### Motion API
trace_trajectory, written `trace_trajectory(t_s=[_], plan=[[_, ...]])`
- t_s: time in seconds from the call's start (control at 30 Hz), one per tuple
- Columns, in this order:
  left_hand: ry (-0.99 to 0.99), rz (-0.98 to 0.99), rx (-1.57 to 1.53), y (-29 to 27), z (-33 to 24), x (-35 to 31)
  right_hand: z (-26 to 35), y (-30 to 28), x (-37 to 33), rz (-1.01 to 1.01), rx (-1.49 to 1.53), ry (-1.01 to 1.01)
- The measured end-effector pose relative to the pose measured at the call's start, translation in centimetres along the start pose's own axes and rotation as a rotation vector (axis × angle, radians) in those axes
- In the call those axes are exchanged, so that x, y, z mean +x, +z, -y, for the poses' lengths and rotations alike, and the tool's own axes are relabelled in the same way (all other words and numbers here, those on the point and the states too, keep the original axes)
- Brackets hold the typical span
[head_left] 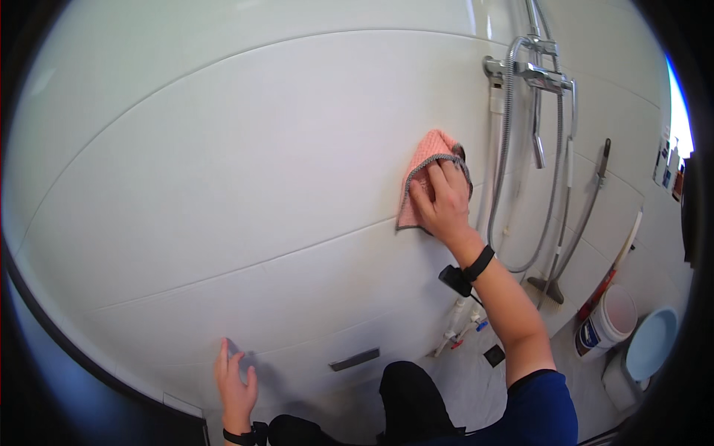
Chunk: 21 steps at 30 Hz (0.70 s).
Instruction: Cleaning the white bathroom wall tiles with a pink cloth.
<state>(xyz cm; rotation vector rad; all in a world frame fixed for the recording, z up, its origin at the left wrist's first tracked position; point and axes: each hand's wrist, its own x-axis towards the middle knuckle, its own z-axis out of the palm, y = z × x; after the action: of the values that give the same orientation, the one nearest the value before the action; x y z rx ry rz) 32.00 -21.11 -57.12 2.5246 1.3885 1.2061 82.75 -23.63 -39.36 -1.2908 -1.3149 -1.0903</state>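
At the lower edge, the person's dark-trousered knee [410, 394] and blue short sleeve [543, 409] come into view. The left hand [236, 388] rests flat against the white tiled wall [223, 186] low down, its fingers spread and pointing up, holding nothing; a black band sits at its wrist. Just to its right, a small grey metal plate [355, 359] is set into the wall.

The right forearm reaches up and away from the blue sleeve, with a black wrist strap [476, 264] carrying a small black device. The right hand [445, 202] presses a pink waffle-textured cloth with a grey edge [425, 178] flat against the wall, fingers laid over the cloth's right half and curled slightly at its top edge. The cloth sits on the wall just left of the shower fittings, its lower corner hanging free below the hand.

Below the forearm, white pipes with red and blue valve taps [461, 331] stand by the floor, beside a dark square floor drain [494, 355]. Farther right, a chrome shower mixer [537, 74] is mounted high, its flexible metal hose [504, 149] looping down. A long-handled squeegee [573, 238] leans against the wall. Near the right rim stand a white plastic bucket [608, 323], a pale blue round basin [651, 343], and a red-and-white stick [614, 267] propped above the bucket.
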Motion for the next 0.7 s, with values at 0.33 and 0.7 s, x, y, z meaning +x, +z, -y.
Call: trace_trajectory(t_s=[0.33, 0.7], plan=[[-0.091, 0.051, 0.029, 2.1, 2.8, -6.5, 4.8, 4.1, 19.1, -0.373, -0.113, -0.225], [-0.112, 0.090, -0.108, 3.5, 1.7, -9.0, 9.2, 5.9, 1.4, 0.193, 0.263, -0.547]])
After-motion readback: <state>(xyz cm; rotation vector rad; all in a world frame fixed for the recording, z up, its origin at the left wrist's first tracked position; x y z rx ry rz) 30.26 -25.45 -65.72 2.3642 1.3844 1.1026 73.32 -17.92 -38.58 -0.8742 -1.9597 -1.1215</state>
